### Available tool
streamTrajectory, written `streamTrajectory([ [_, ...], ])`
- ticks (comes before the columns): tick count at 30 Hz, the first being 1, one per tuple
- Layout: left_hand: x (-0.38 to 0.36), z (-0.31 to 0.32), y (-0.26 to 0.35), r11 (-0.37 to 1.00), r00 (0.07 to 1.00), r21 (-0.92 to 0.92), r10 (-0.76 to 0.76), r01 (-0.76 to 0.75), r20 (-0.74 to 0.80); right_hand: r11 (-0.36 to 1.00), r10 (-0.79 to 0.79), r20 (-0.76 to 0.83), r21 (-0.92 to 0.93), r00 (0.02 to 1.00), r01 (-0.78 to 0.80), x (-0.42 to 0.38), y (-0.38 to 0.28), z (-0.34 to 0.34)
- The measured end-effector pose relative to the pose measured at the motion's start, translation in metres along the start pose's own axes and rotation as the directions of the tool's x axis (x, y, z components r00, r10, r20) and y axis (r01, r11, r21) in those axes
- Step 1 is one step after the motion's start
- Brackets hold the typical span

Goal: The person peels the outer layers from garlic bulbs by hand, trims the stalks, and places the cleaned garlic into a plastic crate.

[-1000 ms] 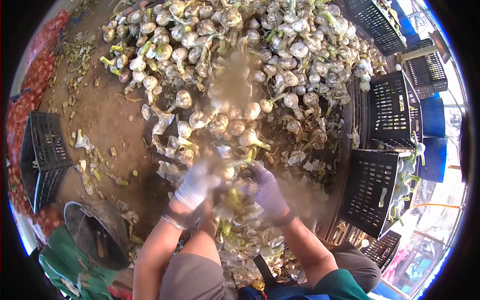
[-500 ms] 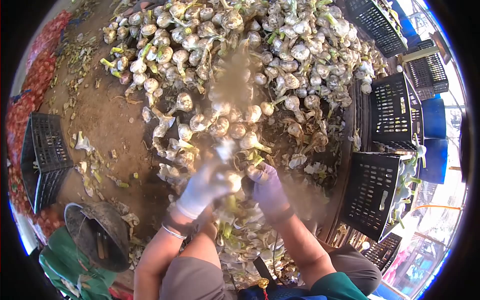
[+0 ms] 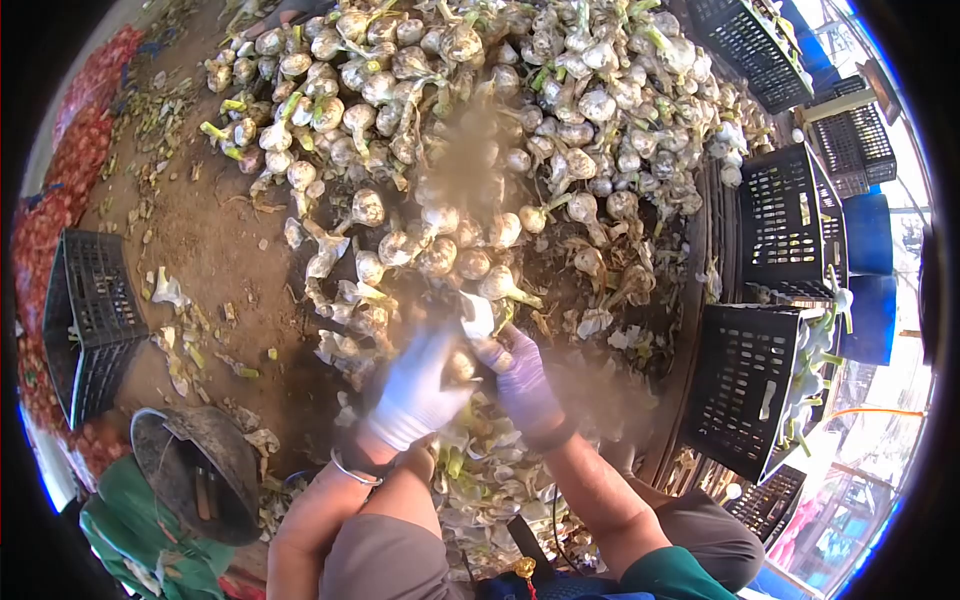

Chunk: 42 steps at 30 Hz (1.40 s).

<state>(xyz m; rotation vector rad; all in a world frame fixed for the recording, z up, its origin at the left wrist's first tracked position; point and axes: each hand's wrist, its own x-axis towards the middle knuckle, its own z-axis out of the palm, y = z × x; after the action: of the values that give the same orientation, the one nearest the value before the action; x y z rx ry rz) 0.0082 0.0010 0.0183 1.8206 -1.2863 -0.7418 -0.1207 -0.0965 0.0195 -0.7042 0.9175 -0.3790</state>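
A pale bulb (image 3: 460, 367) lies between my left hand (image 3: 418, 388) and right hand (image 3: 524, 378), nearer the left; I cannot tell its long axis or either grip's closure.

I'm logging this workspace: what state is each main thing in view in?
Left hand: gloved, blurred, grip unclear.
Right hand: gloved, fingers bent, grip unclear.
Pale bulb: between the hands, details blurred.
Heaped bulbs: loose, many dirt-stained, some with stems.
Papery scraps: strewn below the hands.
Bucket: open-topped, handles inside.
Nearest right-side crate: green stems showing past its rim.
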Motion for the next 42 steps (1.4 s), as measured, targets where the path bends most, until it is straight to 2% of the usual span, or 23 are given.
streamTrajectory([
  [1,-0.002,0.000,0.002,0.998,0.999,0.059,0.028,-0.029,0.022,0.992,0.011,-0.052,-0.123,0.999,-0.018,0.000,-0.001,0.002],
  [3,-0.006,0.002,-0.001,0.998,0.998,0.045,0.046,-0.048,0.033,0.996,0.031,-0.059,-0.079,0.998,-0.036,0.004,0.002,0.002],
  [5,-0.007,0.008,-0.009,0.918,0.956,0.267,0.290,-0.293,0.052,0.986,-0.088,-0.094,-0.148,0.992,0.074,0.014,0.026,-0.012],
  [9,-0.008,0.009,-0.014,0.796,0.899,0.435,0.430,-0.420,0.081,0.982,-0.133,-0.073,-0.142,0.988,0.122,0.012,0.020,-0.009],
  [10,-0.008,0.009,-0.014,0.796,0.899,0.435,0.431,-0.421,0.081,0.982,-0.134,-0.073,-0.142,0.988,0.122,0.014,0.020,-0.010],
  [12,-0.008,0.011,-0.015,0.881,0.933,0.325,0.359,-0.343,0.012,0.974,0.145,-0.141,0.193,0.979,-0.116,0.018,0.021,-0.014],
  [13,-0.007,0.009,-0.011,0.881,0.933,0.325,0.360,-0.344,0.012,0.974,0.144,-0.141,0.193,0.979,-0.116,0.012,0.010,-0.005],
  [14,-0.005,0.006,-0.005,0.995,0.997,-0.090,0.026,-0.032,-0.068,0.991,0.111,-0.125,0.089,0.986,-0.100,0.003,-0.003,0.006],
  [15,-0.002,0.003,-0.002,0.826,0.949,-0.493,-0.314,0.274,0.001,0.996,0.081,-0.105,-0.015,0.991,-0.083,-0.003,-0.011,0.013],
  [16,0.001,0.002,-0.006,0.374,0.913,-0.887,-0.390,0.273,0.117,0.997,0.079,-0.038,0.023,0.996,-0.079,-0.002,-0.008,0.006],
  [17,-0.004,0.013,-0.029,0.277,0.876,-0.915,-0.461,0.294,0.142,0.997,0.080,-0.035,0.023,0.996,-0.079,-0.003,-0.009,0.006],
  [19,-0.002,0.004,-0.021,-0.023,0.901,-0.977,-0.383,0.213,0.206,0.992,-0.050,0.048,-0.109,0.998,0.055,-0.005,-0.013,0.010],
  [20,-0.002,0.006,-0.026,-0.021,0.901,-0.977,-0.383,0.212,0.204,0.993,-0.050,0.051,-0.108,0.997,0.056,-0.003,-0.010,0.009],
  [22,-0.002,0.010,-0.032,-0.058,0.900,-0.974,-0.372,0.220,0.226,0.864,-0.354,0.152,-0.324,0.923,0.385,0.002,-0.002,0.006],
  [26,-0.002,0.002,-0.019,-0.080,0.840,-0.945,-0.438,0.318,0.320,0.924,-0.131,0.091,-0.351,0.987,0.155,-0.004,-0.019,0.007],
  [28,-0.005,0.008,-0.015,0.427,0.905,-0.870,-0.423,0.247,0.049,0.961,0.099,-0.022,-0.256,0.995,-0.102,-0.006,-0.020,0.008],
  [29,-0.005,0.008,-0.013,0.428,0.905,-0.869,-0.423,0.248,0.050,0.962,0.099,-0.022,-0.254,0.995,-0.101,-0.005,-0.016,0.006],
  [31,-0.005,0.005,-0.008,0.536,0.915,-0.806,-0.404,0.251,0.016,0.997,0.065,0.071,-0.033,0.995,-0.063,-0.004,-0.008,-0.001],
  [32,-0.005,0.003,-0.006,0.388,0.895,-0.884,-0.441,0.262,0.072,0.999,0.041,0.097,-0.010,0.994,-0.040,-0.005,-0.008,-0.002],
  [33,-0.005,0.001,-0.009,0.389,0.895,-0.883,-0.441,0.263,0.072,0.999,0.041,0.097,-0.009,0.994,-0.041,-0.003,-0.005,-0.004],
  [35,-0.004,-0.002,-0.015,0.116,0.821,-0.925,-0.511,0.361,0.256,0.826,-0.352,0.272,-0.359,0.896,0.434,0.006,0.005,-0.011],
  [39,-0.007,-0.004,-0.021,0.101,0.811,-0.897,-0.480,0.430,0.335,0.795,-0.164,0.208,-0.550,0.964,0.254,0.012,0.003,-0.022],
  [42,-0.005,-0.003,-0.017,0.035,0.795,-0.904,-0.491,0.427,0.356,0.739,-0.062,0.049,-0.669,0.997,0.079,0.009,-0.011,-0.011],
])
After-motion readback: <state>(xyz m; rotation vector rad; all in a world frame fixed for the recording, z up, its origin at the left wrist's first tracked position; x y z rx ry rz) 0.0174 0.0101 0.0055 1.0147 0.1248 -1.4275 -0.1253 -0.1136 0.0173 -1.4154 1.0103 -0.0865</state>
